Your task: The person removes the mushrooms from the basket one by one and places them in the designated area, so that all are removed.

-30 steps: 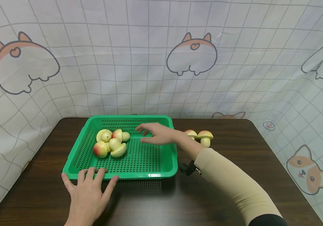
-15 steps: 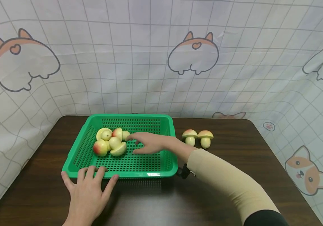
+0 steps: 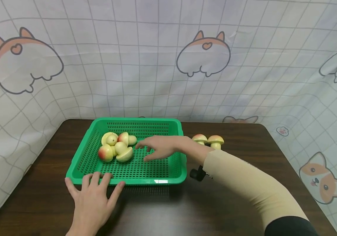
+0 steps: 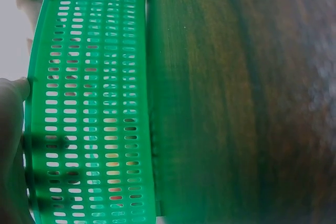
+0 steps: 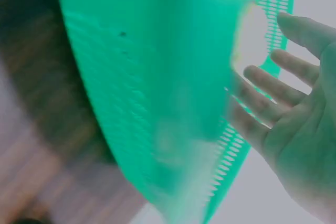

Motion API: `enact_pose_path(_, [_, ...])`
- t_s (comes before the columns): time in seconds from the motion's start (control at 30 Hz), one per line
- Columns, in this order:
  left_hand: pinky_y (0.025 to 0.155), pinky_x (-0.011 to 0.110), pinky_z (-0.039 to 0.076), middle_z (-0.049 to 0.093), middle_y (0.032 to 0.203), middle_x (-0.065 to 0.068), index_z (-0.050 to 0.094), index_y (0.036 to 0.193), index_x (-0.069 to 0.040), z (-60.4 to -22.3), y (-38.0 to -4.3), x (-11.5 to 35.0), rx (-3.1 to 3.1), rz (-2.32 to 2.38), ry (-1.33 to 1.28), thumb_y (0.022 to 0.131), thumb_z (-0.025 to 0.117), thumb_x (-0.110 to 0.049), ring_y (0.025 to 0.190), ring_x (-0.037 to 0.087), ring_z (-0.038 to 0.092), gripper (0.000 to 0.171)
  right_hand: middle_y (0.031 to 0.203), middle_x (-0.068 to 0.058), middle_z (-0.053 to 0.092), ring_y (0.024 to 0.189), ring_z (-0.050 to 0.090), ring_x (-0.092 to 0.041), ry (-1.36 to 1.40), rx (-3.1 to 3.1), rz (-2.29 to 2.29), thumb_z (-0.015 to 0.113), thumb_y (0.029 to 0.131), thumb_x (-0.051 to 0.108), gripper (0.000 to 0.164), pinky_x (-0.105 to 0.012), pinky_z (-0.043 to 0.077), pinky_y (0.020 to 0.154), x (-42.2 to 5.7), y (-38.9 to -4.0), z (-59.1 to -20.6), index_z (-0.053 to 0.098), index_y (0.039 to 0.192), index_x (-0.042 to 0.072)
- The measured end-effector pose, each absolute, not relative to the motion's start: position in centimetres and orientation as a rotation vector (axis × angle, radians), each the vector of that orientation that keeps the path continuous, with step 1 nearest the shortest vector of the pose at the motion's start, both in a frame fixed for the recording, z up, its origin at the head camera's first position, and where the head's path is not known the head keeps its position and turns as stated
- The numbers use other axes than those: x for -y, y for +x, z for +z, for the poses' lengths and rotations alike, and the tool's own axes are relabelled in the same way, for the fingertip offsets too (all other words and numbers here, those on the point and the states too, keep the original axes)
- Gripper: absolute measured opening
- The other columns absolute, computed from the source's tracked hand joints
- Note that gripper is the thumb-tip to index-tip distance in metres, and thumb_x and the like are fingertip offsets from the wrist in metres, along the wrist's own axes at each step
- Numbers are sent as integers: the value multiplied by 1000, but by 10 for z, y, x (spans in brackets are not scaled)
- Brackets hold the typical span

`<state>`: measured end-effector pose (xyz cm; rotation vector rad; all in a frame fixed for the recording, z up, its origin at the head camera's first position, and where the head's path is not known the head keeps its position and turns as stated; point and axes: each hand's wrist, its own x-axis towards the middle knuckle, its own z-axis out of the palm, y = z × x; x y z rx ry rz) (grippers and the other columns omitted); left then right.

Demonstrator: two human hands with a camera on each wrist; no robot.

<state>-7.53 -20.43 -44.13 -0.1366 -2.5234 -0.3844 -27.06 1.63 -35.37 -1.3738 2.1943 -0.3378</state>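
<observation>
Nearest, the left hand point(image 3: 90, 201) rests with spread fingers on the near rim of the green basket point(image 3: 133, 182), gripping nothing else. The dark tabletop point(image 3: 156, 216) extends before the basket and farther out to its right.

The right hand point(image 3: 160, 147) hovers inside the basket's edges, fingers parted and slightly bent, holding nothing; whether a fingertip touches the nearest piece cannot be told. Four toy mushrooms point(image 3: 121, 147) cluster in the basket's left half, bare slotted floor to their right. Two more mushrooms point(image 3: 215, 140) stand on the table beyond the right forearm, partly hidden by it.

A grid-printed sheet point(image 3: 144, 85) backs the table. The left wrist view adds the basket's slotted outer wall; the right wrist view, the right palm.
</observation>
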Motion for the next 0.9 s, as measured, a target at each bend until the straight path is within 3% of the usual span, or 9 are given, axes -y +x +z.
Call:
enact_pose_path(0.23, [101,86,-3,64,103,20,68,104,-8,-440,-76,203,2527,-392,-141,97,62,-57,109,48,53,50,148,-2,54,122,60,-12,-1415,-2156,-336,60,106,29,45,-26,47,99,-8,-274,-330,53,147,12])
enact_pose_path(0.4, [101,86,-3,64,103,20,68,104,-8,-441,-76,203,2526,-392,-139,97,62,-57,109,48,53,49,142,-6,57,117,63,-14,-1420,-2155,-427,59,106,26,43,-27,49,96,6,-278,-327,53,146,11])
enact_pose_path(0.7, [101,86,-4,64,104,21,68,104,-8,-440,-75,204,2543,-395,-131,97,63,-55,110,48,53,48,138,-9,59,114,64,-16,-1281,-2233,-644,57,106,26,44,-23,51,89,32,-289,-347,51,147,11])
enact_pose_path(0.9, [101,86,-4,64,104,21,69,104,-8,-440,-75,203,2542,-399,-129,96,64,-55,109,48,53,47,140,-11,58,120,62,-22,-1173,-2300,-671,59,105,29,44,-29,52,89,47,-298,-366,54,145,9])
